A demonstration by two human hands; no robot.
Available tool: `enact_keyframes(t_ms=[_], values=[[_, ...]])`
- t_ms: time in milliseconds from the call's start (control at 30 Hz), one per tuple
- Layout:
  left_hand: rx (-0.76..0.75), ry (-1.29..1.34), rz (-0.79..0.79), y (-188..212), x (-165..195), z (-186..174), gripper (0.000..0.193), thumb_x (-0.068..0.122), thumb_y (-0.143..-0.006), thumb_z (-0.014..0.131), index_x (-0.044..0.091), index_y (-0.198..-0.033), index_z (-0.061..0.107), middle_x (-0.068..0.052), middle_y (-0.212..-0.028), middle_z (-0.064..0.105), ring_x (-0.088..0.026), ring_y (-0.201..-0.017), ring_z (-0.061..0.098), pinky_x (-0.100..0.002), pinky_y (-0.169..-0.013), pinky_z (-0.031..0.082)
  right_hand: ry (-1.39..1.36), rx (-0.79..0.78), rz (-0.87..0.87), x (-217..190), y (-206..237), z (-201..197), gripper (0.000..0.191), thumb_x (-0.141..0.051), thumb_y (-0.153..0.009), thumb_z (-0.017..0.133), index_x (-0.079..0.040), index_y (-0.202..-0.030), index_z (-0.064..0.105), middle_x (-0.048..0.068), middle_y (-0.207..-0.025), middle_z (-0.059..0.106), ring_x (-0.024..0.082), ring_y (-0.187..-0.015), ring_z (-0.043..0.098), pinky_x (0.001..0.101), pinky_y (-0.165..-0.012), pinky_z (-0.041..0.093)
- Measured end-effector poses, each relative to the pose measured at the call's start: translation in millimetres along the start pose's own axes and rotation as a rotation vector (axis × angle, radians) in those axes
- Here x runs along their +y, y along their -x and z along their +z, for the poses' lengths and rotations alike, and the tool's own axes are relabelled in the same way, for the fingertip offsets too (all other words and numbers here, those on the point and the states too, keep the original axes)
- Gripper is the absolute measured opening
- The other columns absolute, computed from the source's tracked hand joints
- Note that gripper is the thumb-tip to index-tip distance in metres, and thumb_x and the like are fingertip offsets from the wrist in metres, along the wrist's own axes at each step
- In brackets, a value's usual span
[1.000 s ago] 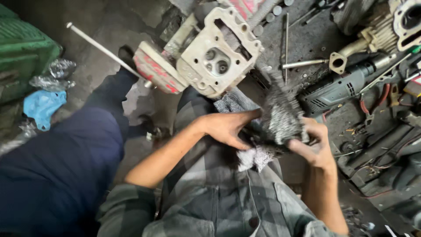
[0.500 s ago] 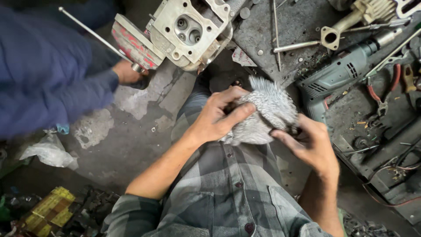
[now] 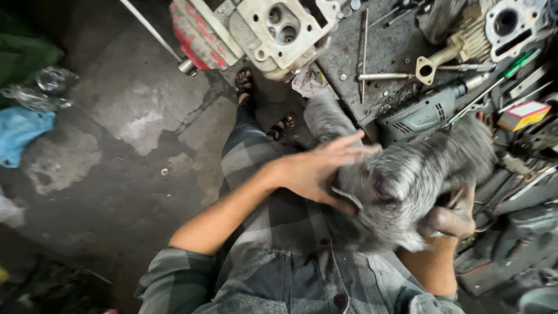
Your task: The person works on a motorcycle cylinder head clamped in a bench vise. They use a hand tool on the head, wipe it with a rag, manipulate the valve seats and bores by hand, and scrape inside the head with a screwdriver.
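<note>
— While the grey cloth (image 3: 407,180) is blurred with motion, can it be said where it is held?

— It is seen bunched between the two hands, above the lap of the checked shirt (image 3: 279,256), just beside the edge of the dark counter (image 3: 395,40).

— How is the left hand (image 3: 317,174) placed?

— It is laid flat against the near side of the cloth, fingers spread and stretched out, the thumb tucked under the fabric.

— And the right hand (image 3: 450,218)?

— It is curled from beneath, the cloth being gripped in its closed fingers; much of it is hidden by the fabric.

— What is seen around them?

— A grey power drill (image 3: 427,110) is laid on the counter just beyond the cloth. A pale metal engine head (image 3: 279,29) with round ports is propped at the counter's far corner, beside a red-marked part (image 3: 197,29). A thin rod (image 3: 364,52) and a finned engine part (image 3: 482,29) are laid further along. A sandalled foot (image 3: 244,81) is set on the stained concrete floor (image 3: 116,145), and a blue bag (image 3: 20,134) is left well apart.
</note>
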State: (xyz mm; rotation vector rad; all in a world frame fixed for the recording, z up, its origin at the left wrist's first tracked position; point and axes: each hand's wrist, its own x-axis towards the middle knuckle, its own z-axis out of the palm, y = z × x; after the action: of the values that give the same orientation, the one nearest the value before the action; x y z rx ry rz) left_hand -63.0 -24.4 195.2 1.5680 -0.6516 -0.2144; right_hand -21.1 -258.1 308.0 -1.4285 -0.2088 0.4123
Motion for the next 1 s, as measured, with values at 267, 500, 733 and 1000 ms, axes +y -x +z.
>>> enact_keyframes(t_ms=[267, 500, 733, 1000], values=[[-0.035, -0.031, -0.382, 5.4, -31.9, 7.9, 0.059, 0.053, -0.093, 0.069, -0.002, -0.113, 0.061, -0.024, -0.094, 0.07, -0.04, -0.091, 0.068, -0.049, -0.081, 0.051, 1.354, -0.344, 0.076, -20.1, -103.8, 72.7, 0.034, -0.009, -0.084, 0.069, 0.008, -0.113, 0.063, 0.022, -0.097, 0.065, 0.038, -0.087, 0.063, 0.048, -0.079, 0.051], [0.076, -0.048, -0.283, 25.3, -38.5, -16.4, 0.059, 0.055, -0.09, 0.07, -0.003, -0.095, 0.062, -0.025, -0.085, 0.067, -0.04, -0.082, 0.066, -0.049, -0.076, 0.051, 1.597, -0.501, 0.232, 1.2, -156.9, 152.4, 0.036, -0.017, -0.095, 0.06, 0.001, -0.125, 0.049, 0.024, -0.087, 0.065, 0.041, -0.068, 0.065, 0.0522, -0.061, 0.052], [0.049, 0.109, -0.203, 30.1, -22.6, -43.7, 0.076, 0.065, -0.092, 0.062, -0.009, -0.11, 0.057, -0.027, -0.096, 0.066, -0.039, -0.089, 0.067, -0.046, -0.078, 0.053, 1.689, -0.815, 0.069, -26.1, -175.3, 118.6, 0.038, -0.008, -0.091, 0.063, -0.009, -0.128, 0.056, 0.019, -0.09, 0.064, 0.027, -0.061, 0.065, 0.0435, -0.053, 0.052], [-0.18, 0.077, -0.216, 7.4, -11.4, -57.0, 0.075, 0.066, -0.089, 0.063, -0.007, -0.106, 0.064, -0.025, -0.094, 0.07, -0.037, -0.088, 0.069, -0.044, -0.081, 0.054, 2.082, -0.77, -0.113, -14.1, -152.1, 146.0, 0.026, -0.016, -0.085, 0.063, -0.003, -0.107, 0.06, 0.004, -0.058, 0.057, 0.015, -0.041, 0.054, 0.0324, -0.034, 0.039]])
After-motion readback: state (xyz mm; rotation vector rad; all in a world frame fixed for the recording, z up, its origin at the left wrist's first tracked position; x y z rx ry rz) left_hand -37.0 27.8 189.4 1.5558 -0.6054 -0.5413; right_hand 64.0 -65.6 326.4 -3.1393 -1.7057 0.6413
